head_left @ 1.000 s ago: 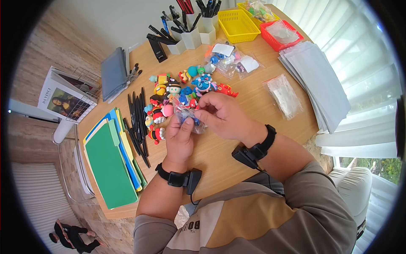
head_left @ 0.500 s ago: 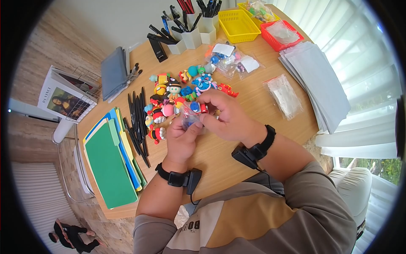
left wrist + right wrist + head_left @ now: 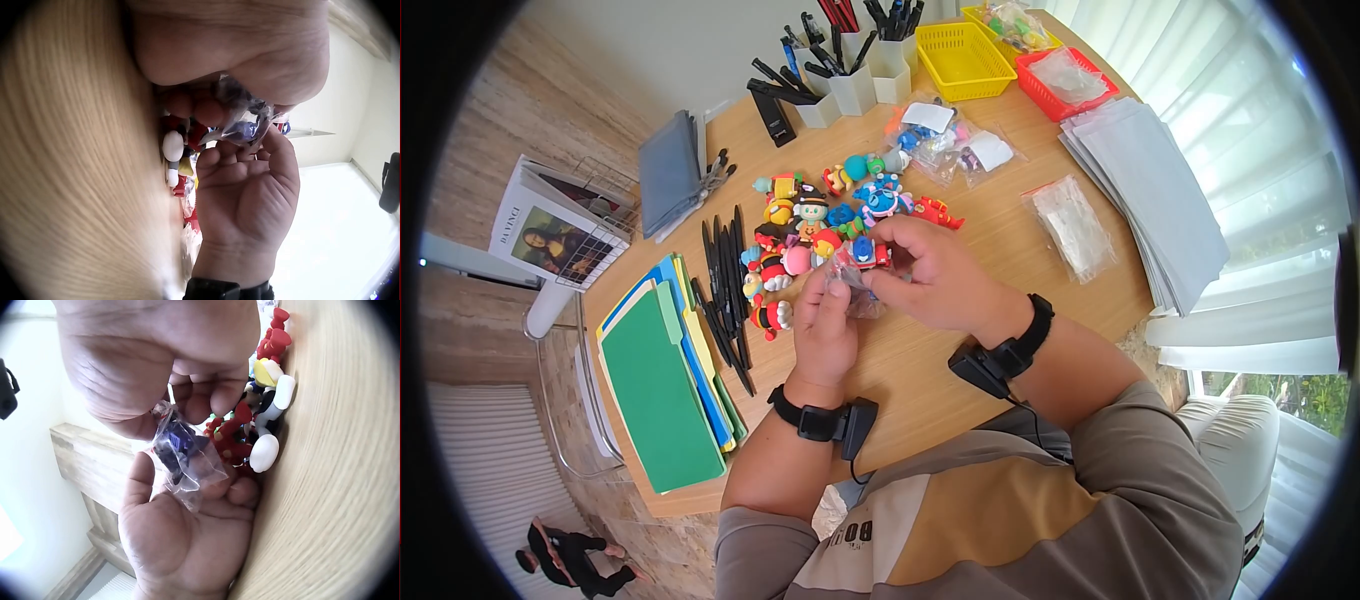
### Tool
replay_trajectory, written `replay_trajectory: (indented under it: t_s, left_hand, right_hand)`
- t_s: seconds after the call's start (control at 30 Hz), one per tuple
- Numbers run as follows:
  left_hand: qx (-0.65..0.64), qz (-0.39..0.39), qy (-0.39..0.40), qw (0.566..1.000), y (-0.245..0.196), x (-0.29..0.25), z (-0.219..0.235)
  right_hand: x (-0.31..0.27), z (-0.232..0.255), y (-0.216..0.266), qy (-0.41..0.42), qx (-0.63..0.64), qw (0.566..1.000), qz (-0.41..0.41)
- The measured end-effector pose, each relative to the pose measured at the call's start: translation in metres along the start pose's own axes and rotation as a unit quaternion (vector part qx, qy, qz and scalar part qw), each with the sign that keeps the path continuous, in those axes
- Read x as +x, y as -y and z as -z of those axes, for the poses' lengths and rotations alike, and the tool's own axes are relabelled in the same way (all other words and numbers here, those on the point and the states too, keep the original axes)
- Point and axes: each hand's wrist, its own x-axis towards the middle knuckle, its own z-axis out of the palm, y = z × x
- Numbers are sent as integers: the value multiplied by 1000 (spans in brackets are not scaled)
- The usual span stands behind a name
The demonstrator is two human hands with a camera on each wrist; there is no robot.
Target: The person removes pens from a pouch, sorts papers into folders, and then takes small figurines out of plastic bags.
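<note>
Bag (image 3: pixel 185 456) now lower, clear, crumpled

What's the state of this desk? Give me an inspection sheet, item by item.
Surface: wooden table, crowded.
Job's things: small clear bag with a blue piece inside; toy figures heaped beside it.
Clutter: black pens, folders, yellow basket, red basket, grey sheets.
Hands: left hand and right hand both pinch the bag.
Cables: thin lead below the wrist units.
Surroundings: white curtain, book.
</note>
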Motion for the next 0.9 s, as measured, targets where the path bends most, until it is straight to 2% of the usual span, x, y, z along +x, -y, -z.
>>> replay_trajectory:
  t_s: [0.07, 0.2, 0.27, 0.4, 0.5, 0.7, 0.8, 0.87, 0.9]
  left_hand:
    - [7, 8, -1, 1000, -1, 0, -1]
    - [36, -31, 35, 998, -5, 2, -6]
    - [52, -38, 38, 997, -5, 2, -7]
    - [73, -4, 5, 997, -6, 3, -9]
    - [75, 5, -13, 997, -8, 3, -11]
    - [80, -7, -54, 995, -4, 4, -9]
    - [79, -1, -63, 995, -7, 3, -11]
    - [75, 12, -61, 995, -4, 2, -6]
    - [90, 12, -54, 994, 2, 1, 3]
  right_hand:
    - [1, -3, -2, -47, 18, 998, 33]
    - [1, -1, 3, -48, 14, 998, 40]
    - [0, 4, 7, 19, -18, 1000, 3]
    - [-1, 3, 7, 3, -18, 1000, 17]
    - [-1, 3, 5, -19, -58, 996, 62]
    - [-2, 3, 4, -17, 5, 999, 41]
    - [0, -4, -10, -36, 47, 995, 80]
    - [0, -8, -9, -44, 220, 974, 31]
    - [1, -6, -4, -44, 220, 974, 31]
